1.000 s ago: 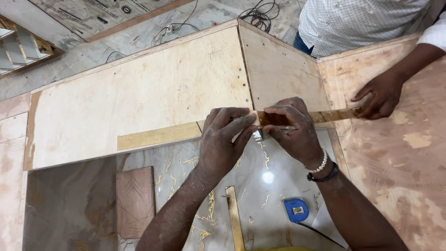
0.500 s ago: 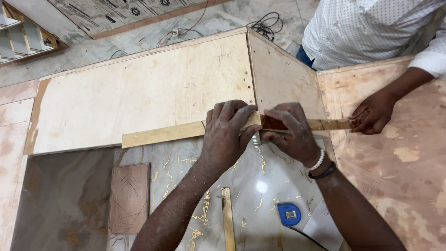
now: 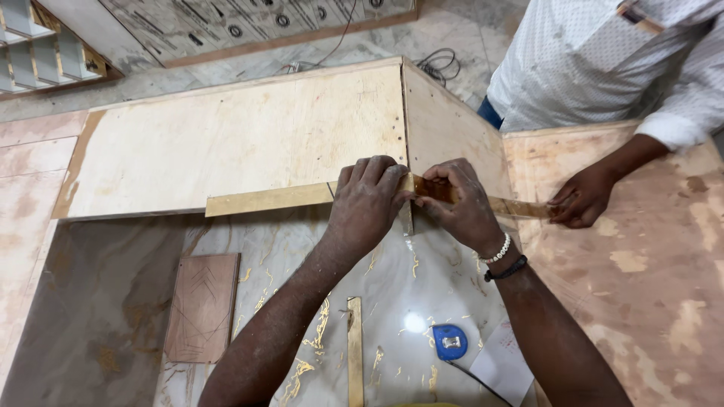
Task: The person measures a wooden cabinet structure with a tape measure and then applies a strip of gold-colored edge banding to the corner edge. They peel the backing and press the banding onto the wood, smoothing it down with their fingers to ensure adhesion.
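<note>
I am pinching a long, thin, pale wooden strip (image 3: 264, 200) between the curled fingers of my left hand (image 3: 368, 202) and right hand (image 3: 460, 203), both closed tight on it where it is crossing the corner of a pale, smooth plywood box (image 3: 249, 136). The strip is lying flat along the box's lower edge, its far right end running under a co-worker's hand (image 3: 581, 197) on a reddish, blotchy plywood board (image 3: 648, 264). Below my wrists a glossy grey-and-gold veined marble slab (image 3: 98, 301) is carrying curled wood shavings (image 3: 317, 339), a small brown rectangular veneer panel (image 3: 204, 305), a second narrow wooden strip (image 3: 354, 350) and a round blue tape measure (image 3: 449, 341).
</note>
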